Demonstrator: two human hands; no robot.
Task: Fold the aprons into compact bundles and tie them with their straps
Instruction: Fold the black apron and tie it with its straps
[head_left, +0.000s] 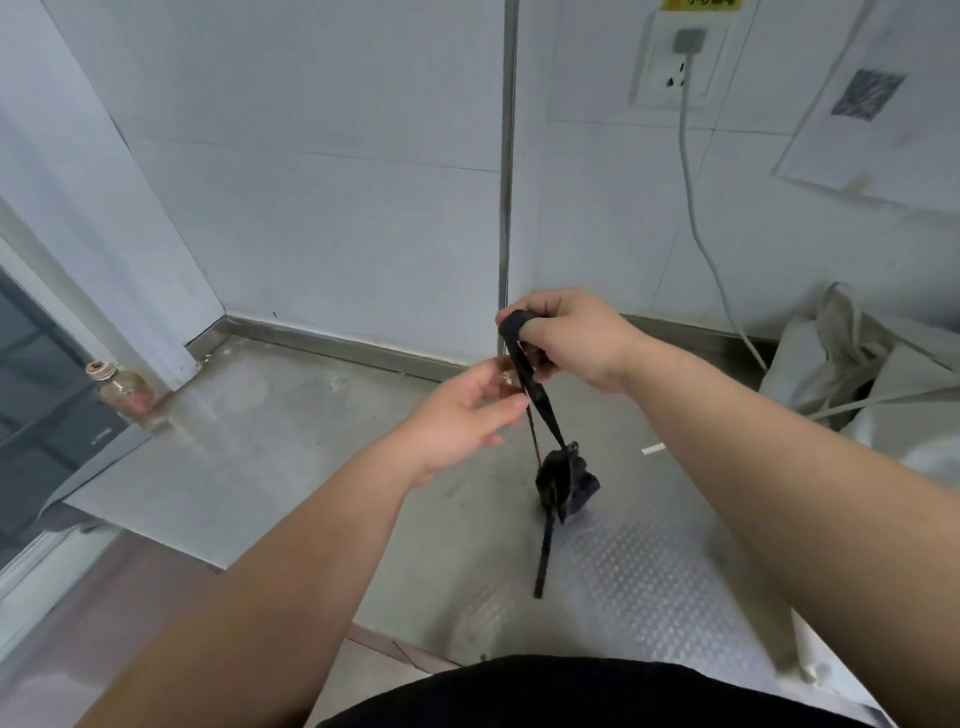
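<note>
Steel table (291, 467), w/ low raised rim along the back; the front-right part has an embossed dot pattern. At the left-rear edge stands a small glass bottle (120, 391), upright, pale cap on. On the right side lie crumpled white bags (831, 364), near the wall. A small white scrap (653, 450) lies betw. bags and centre. Black apron bundle (566, 480) hangs by its strap (535, 389) over the middle; cannot tell if it touches the table.
</note>
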